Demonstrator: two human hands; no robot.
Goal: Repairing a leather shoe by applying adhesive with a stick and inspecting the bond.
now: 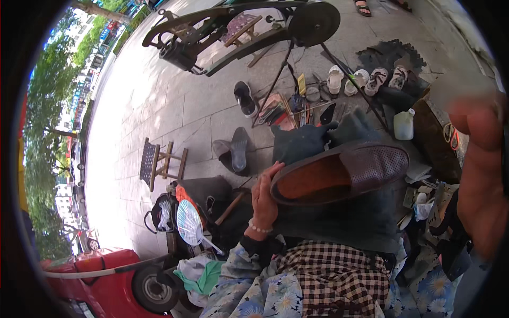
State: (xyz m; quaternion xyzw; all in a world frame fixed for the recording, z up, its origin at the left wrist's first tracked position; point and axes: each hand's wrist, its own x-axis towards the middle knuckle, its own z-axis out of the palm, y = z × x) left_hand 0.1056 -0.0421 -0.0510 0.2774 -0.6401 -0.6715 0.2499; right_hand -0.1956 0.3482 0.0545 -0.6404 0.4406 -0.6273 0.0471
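Observation:
A brown slip-on loafer (pixel 377 163) with a perforated toe and an orange-brown lining lies across the middle of the view, toe to the right. My left hand (pixel 263 196) grips it at the heel, thumb side against the back of the shoe; a pale bead bracelet circles the wrist. Below the shoe, a dark cloth (pixel 339 222) covers my lap over a checked apron (pixel 334 275). My right hand (pixel 480 127) is raised close to the camera at the right edge, apart from the loafer. Its fingers are blurred, so what it holds, if anything, cannot be made out.
A black cast-iron machine with a wheel (pixel 314 24) stands ahead on thin legs. Tools (pixel 281 111), worn shoes (pixel 244 99) and a white bottle (pixel 404 125) sit on the paving. A folding stool (pixel 159 161), a hand fan (pixel 190 222) and a red vehicle (pixel 101 281) are left.

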